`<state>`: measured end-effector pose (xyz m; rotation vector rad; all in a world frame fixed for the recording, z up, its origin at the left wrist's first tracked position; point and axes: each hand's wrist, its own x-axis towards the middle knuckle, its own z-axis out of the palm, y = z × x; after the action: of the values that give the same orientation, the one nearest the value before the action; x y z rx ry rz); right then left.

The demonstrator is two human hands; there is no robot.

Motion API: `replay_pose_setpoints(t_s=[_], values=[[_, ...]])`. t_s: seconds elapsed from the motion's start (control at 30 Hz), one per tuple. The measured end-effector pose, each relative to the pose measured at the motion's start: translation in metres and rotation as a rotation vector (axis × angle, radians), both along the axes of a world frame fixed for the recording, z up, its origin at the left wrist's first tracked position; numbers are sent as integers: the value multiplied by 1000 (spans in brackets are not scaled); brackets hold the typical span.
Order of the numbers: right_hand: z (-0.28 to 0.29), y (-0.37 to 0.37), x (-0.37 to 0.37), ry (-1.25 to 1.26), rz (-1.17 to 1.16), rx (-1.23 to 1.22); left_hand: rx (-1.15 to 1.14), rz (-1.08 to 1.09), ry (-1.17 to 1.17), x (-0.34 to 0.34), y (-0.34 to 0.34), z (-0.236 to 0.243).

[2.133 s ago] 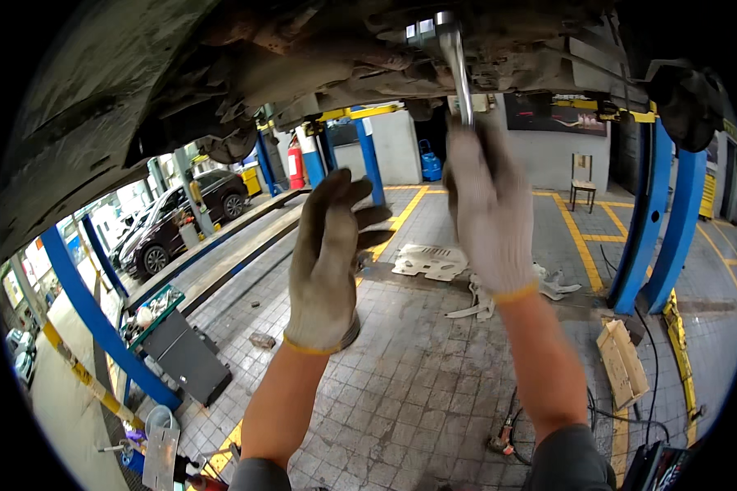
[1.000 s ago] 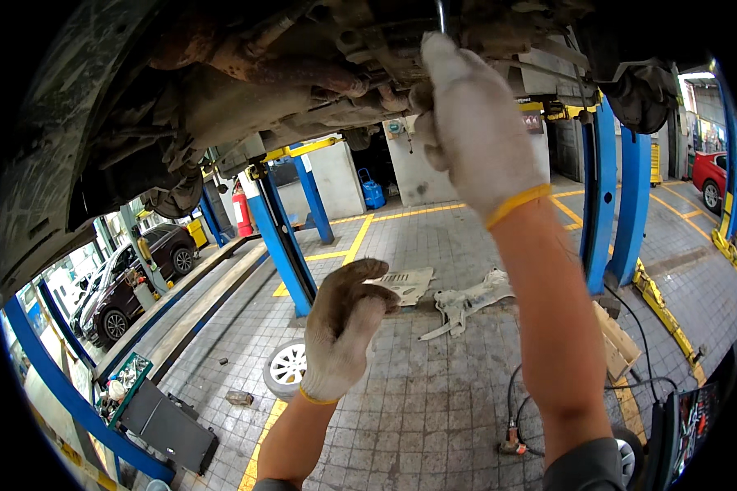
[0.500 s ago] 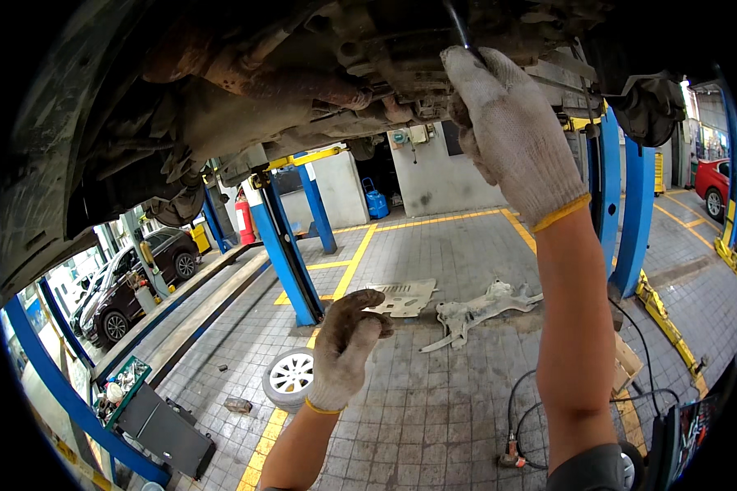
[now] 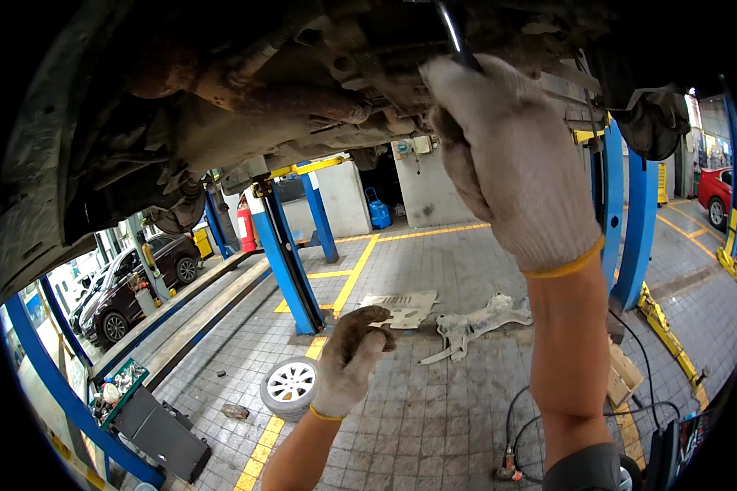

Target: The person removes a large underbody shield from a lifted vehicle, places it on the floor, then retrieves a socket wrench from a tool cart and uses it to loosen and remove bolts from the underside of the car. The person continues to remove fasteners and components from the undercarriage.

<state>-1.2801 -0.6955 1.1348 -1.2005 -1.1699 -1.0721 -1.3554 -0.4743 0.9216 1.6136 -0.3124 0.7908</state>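
Above me is the dark, grimy underside of a raised car [image 4: 221,131] with a rusty pipe [image 4: 270,98]. My right hand [image 4: 516,164], in an off-white knit glove with a yellow cuff, is high under the car, wrapped round a long metal wrench [image 4: 450,29] whose upper end reaches into the shadowed underbody. My left hand [image 4: 349,367], in a similar glove with soiled fingertips, is raised lower down over the tiled floor [image 4: 418,409], fingers loosely curved and apart, holding nothing that I can see.
Around me are blue lift posts [image 4: 287,262], a loose wheel [image 4: 289,380], removed metal plates [image 4: 397,303] and shields [image 4: 475,327], a tool cart [image 4: 160,430], a wooden box [image 4: 622,368], hoses [image 4: 651,385], a red extinguisher [image 4: 246,225] and parked dark [image 4: 139,290] and red cars [image 4: 716,196].
Over the last second my right hand has moved down and slightly right, still on the wrench. My left hand has dropped lower. The view has tilted slightly up.
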Motion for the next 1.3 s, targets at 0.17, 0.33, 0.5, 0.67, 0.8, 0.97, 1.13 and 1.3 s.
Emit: replay_pose_setpoints(t_s=[0.17, 0.33, 0.5, 0.67, 0.8, 0.97, 1.13, 1.3], values=[[4, 5, 25, -500, -389, 116, 23, -8, 34, 3, -3, -1], [11, 7, 26, -717, -515, 204, -18, -14, 41, 5, -7, -5], [18, 11, 21, -728, -518, 244, -6, -50, 44, -1, -3, -1], [5, 11, 8, -538, -445, 151, 25, -20, 11, 3, -9, 9], [4, 9, -15, -129, 115, 73, 48, -35, -51, -2, -13, 29], [20, 15, -63, 403, 1194, 113, 20, -57, -140, 4, -24, 36], [7, 40, -55, 191, 791, 116, 11, -2, -81, -13, -15, 20], [0, 45, -40, 35, 380, 415, 33, 87, -24, -29, 3, -1]])
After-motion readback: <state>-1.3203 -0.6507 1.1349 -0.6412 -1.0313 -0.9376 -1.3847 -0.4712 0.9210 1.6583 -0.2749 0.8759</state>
